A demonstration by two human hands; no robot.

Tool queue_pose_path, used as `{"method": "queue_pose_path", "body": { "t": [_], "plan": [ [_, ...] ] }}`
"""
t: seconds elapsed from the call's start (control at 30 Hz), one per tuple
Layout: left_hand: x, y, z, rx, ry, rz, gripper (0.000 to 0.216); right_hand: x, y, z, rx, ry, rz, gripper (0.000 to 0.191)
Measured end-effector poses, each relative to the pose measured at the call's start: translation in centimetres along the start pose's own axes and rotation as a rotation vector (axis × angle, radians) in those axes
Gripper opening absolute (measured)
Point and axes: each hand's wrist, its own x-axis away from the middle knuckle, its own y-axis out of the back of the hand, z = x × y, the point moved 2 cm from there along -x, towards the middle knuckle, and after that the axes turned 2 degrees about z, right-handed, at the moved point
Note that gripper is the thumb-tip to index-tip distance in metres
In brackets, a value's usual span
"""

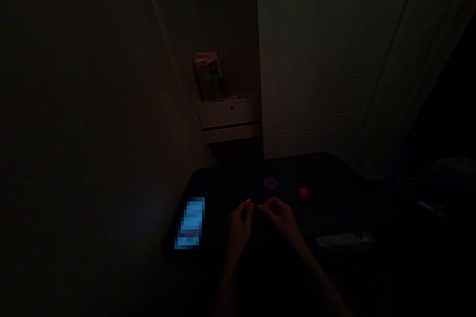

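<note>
In dim light, my left hand (240,220) is over a dark table with thumb and fingers pinched together. A small bright orange piece (248,201) shows at its fingertips and appears held there; its kind is too dark to tell. Close beside it, my right hand (280,214) is also closed in a pinch, its fingertips pointing at the left ones; whatever it holds, if anything, is hidden. Beyond the hands lies a flat, round purple piece (271,183). Farther right, a crumpled-looking orange-red lump (303,192) rests on the table, apart from both hands.
The dark table (320,163) has rounded corners. A lit, blurred screen (190,223) glows at its left side. Near the right front edge lies a pale, long flat item (345,239). Behind stand a drawer unit (232,114) with a box (206,77) on it, and a pale panel (316,59).
</note>
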Motion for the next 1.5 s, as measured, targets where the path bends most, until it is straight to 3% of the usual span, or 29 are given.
{"method": "queue_pose_path", "body": {
  "t": [0.2, 0.67, 1.5],
  "plan": [
    [-0.02, -0.09, -0.05, 0.003, 0.003, -0.008, 0.034, -0.14, 0.13, -0.34, -0.005, 0.043, 0.008, 0.023],
    [0.0, -0.13, -0.13, 0.063, -0.012, 0.016, 0.024, 0.08, -0.01, -0.22, -0.04, 0.044, 0.059, 0.026],
    [0.12, -0.18, -0.39, 0.037, 0.005, 0.037, 0.024, 0.08, 0.04, -0.54, -0.022, 0.068, 0.054, 0.025]
  ]
}}
